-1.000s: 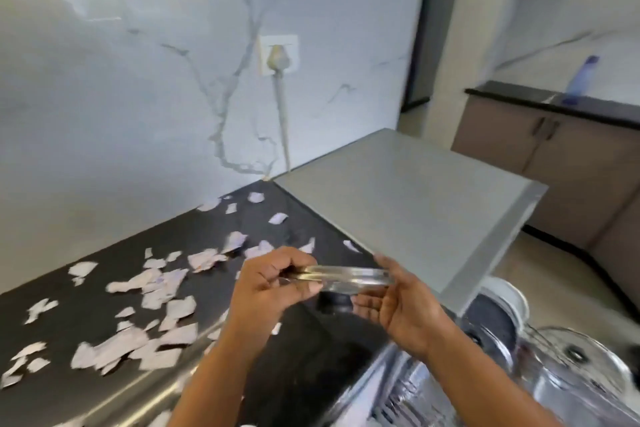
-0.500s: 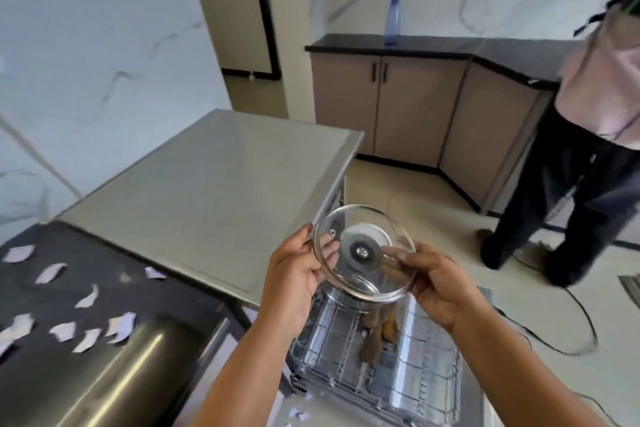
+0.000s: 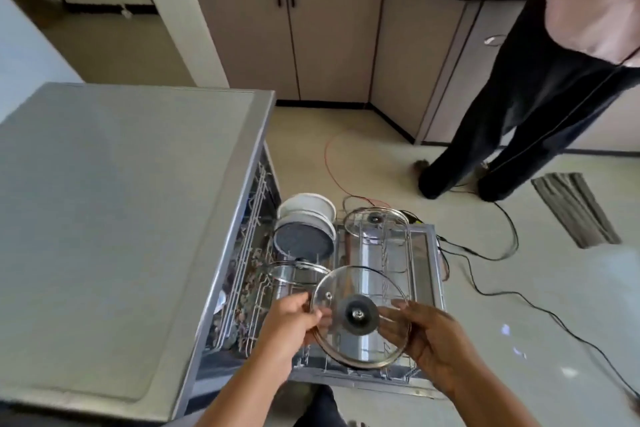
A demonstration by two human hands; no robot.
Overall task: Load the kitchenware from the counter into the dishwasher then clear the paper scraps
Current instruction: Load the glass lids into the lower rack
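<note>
Above the near end of the rack (image 3: 420, 255), the lid (image 3: 360, 317) hangs in both hands, face toward the camera and tilted, its dark knob (image 3: 358, 315) at the centre and its metal rim all round. The left hand (image 3: 289, 324) pinches the rim on the side toward the dishwasher's grey top (image 3: 121, 218), fingers closed on the edge; the right hand (image 3: 429, 340) cups the opposite edge, its fingers showing through the glass. Neither hand is free, and both grips lie on the lid's rim across from each other. Down in the rack, farther from the hands than the held lid, a second lid (image 3: 375, 220) stands on edge at the far end, plates (image 3: 306, 229) stand upright beside it nearer the grey top, and a third lid (image 3: 294, 272) leans just past the left hand. What matters for the next move, I judge, is that the held lid faces up toward the camera while the racked pieces stand on edge: it needs turning so its rim points down between the wires. The open stretch of rack lies directly under and just beyond the lid, so both hands are about equally near.
</note>
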